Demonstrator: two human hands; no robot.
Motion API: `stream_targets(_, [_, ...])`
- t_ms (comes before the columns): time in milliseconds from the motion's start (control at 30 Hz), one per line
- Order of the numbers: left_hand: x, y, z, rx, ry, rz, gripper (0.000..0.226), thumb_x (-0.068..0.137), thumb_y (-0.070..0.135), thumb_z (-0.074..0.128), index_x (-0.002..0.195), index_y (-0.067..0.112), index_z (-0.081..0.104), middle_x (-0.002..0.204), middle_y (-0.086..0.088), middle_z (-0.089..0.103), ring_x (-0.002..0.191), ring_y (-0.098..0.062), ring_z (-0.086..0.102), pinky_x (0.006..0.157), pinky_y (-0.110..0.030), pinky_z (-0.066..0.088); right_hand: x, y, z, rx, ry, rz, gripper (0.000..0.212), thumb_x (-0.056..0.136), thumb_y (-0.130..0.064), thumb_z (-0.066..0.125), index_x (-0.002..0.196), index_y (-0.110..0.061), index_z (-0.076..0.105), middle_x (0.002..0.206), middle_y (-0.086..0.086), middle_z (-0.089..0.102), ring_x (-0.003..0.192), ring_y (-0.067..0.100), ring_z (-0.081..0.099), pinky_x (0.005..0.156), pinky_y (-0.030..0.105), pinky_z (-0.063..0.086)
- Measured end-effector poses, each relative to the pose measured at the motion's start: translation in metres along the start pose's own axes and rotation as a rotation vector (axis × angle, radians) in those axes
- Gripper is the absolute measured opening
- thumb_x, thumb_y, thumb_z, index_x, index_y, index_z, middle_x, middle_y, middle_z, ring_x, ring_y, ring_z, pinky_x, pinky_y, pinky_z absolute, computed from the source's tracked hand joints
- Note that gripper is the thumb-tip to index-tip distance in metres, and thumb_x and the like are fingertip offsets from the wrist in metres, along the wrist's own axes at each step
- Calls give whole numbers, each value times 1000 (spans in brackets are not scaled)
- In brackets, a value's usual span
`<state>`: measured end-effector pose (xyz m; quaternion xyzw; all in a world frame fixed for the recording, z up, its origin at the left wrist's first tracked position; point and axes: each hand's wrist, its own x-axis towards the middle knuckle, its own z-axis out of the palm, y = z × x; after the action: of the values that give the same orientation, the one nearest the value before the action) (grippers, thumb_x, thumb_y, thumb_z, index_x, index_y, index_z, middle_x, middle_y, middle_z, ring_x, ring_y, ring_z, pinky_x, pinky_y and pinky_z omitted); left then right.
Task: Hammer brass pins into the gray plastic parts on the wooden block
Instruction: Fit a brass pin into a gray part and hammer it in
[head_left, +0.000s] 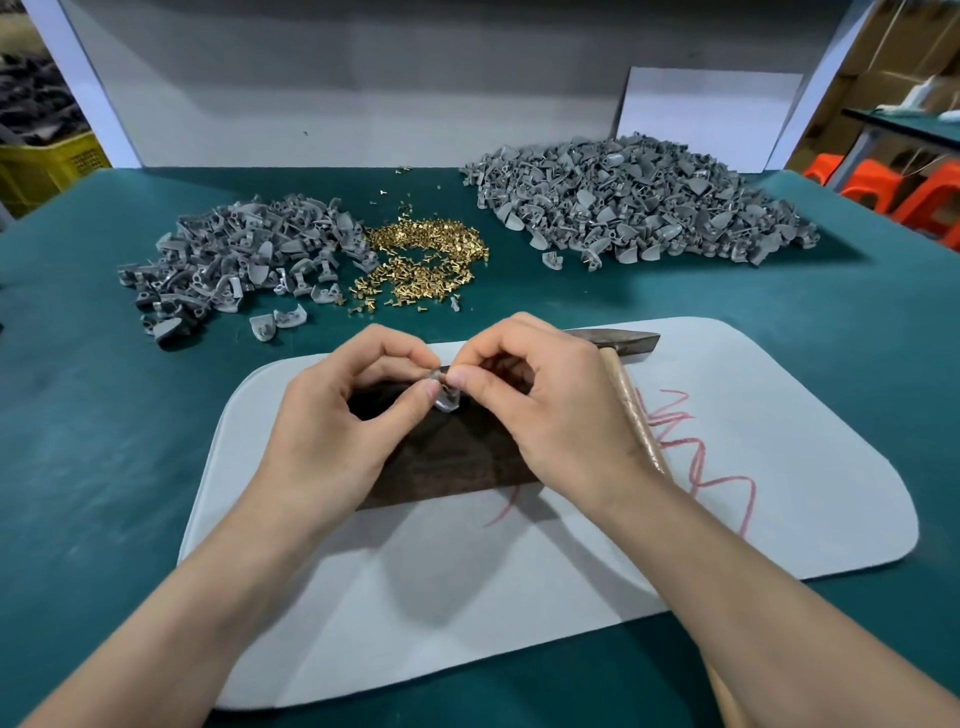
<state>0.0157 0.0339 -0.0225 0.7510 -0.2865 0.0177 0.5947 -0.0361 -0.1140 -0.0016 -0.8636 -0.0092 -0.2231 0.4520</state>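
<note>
A dark wooden block (457, 457) lies on a pale grey mat (779, 415) in front of me. My left hand (337, 415) pinches a small gray plastic part (448, 399) over the block's far edge. My right hand (545, 405) has its fingertips curled at the top of that same part; whether it pinches a brass pin there is hidden by the fingers. A hammer (623, 364) with a dark head and wooden handle lies on the mat under my right wrist. Loose brass pins (426, 260) form a heap further back.
A smaller heap of gray parts (234, 254) lies at the back left and a larger one (644, 202) at the back right, on a green table (104, 415). Red scribbles mark the mat's right side. A white board (706, 114) leans against the back wall.
</note>
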Motion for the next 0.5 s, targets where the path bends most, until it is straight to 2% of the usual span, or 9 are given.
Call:
stream_targets(100, [-1,3,0,-8,0,2,17,75,28,69,89,18,66,78,1,73,78,-1,66,75,-8,42,-2,-4,-2,54,23,11,3,81,-12,71,79,-12,70,80,-3,64,74,2,54,69,7,38])
stream_targets(167, [-1,4,1,-1,10,8,23,73,31,68,90,16,68,80,2,74,79,0,67,74,-7,43,-2,-5,-2,54,1,23,2,82,-12,71,80,-12,71,81,-2,65,76,2,55,70,7,38])
stream_targets(267, [-1,5,1,16,21,17,20,75,29,68,89,16,70,83,8,74,80,1,67,75,-7,44,-2,-4,-1,62,-18,42,4,82,-12,71,80,-14,71,83,-2,66,77,3,56,71,8,39])
stream_targets(400, [-2,2,0,59,51,24,5,81,16,71,86,16,71,83,8,74,83,-2,68,79,-14,48,-1,-2,1,101,-25,53,7,83,-11,70,80,-17,70,82,-2,65,79,7,59,75,18,45])
stream_targets(500, [-3,2,0,117,74,35,6,83,12,70,83,18,71,81,13,73,81,0,67,76,-10,46,-1,-2,2,107,-26,45,8,81,-9,72,79,-17,70,79,-3,63,77,7,58,74,17,44])
